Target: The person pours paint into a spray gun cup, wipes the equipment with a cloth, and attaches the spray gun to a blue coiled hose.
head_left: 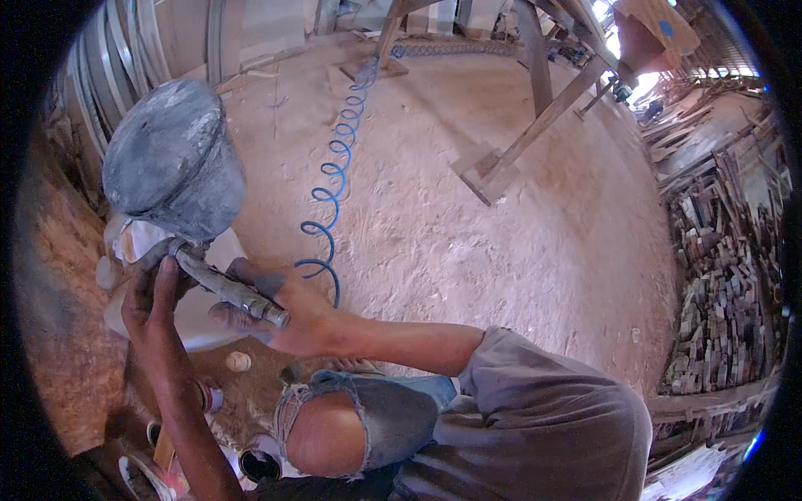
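A spray gun with a grey, paint-smeared cup on top is held up at the left. Its metal body slants down to the right from under the cup. My left hand is closed at the joint just below the cup, thumb and fingers pinching there. Around the rear part of the body my right hand is wrapped, its fingertips stained grey. A blue coiled air hose runs from near my right hand to the far side; whether it joins the gun is hidden. Behind the gun stands a whitish container, partly covered.
Below my hands lie a small round pale piece, a can and an open can with dark contents. A wooden stand rises from the dusty floor. Stacked wood offcuts line the right; a brown board is at left.
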`<state>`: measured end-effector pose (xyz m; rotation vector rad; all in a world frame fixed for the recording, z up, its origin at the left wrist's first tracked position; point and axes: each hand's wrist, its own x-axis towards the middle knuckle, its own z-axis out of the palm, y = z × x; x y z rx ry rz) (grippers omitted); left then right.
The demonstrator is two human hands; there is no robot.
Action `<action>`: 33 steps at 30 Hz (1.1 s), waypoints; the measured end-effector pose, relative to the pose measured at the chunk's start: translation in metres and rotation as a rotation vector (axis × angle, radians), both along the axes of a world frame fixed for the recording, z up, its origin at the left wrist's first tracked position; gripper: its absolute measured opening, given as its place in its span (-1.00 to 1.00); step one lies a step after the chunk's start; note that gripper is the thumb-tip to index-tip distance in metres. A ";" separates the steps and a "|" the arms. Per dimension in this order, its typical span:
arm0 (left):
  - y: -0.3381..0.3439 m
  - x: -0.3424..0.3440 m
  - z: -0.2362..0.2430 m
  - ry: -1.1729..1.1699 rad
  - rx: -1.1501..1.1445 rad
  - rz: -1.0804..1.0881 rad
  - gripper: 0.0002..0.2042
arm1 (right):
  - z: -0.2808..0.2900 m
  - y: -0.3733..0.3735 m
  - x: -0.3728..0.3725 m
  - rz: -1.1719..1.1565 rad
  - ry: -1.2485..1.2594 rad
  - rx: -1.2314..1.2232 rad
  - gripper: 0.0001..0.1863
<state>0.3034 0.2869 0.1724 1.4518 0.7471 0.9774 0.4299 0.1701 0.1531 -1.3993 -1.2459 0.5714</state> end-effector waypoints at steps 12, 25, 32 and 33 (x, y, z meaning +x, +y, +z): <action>0.021 -0.015 0.003 0.389 0.425 -0.116 -0.67 | -0.018 0.011 0.008 0.038 -0.013 -0.070 -0.74; 0.025 0.003 0.015 0.480 0.511 0.039 -0.72 | -0.015 0.034 0.028 0.068 0.160 -0.138 -0.78; 0.055 0.030 0.008 0.529 0.670 0.130 -0.72 | -0.038 0.058 0.052 -0.120 0.183 -0.131 -0.58; 0.052 0.037 0.007 0.540 0.631 0.169 -0.74 | -0.037 0.058 0.058 -0.078 0.198 -0.114 -0.59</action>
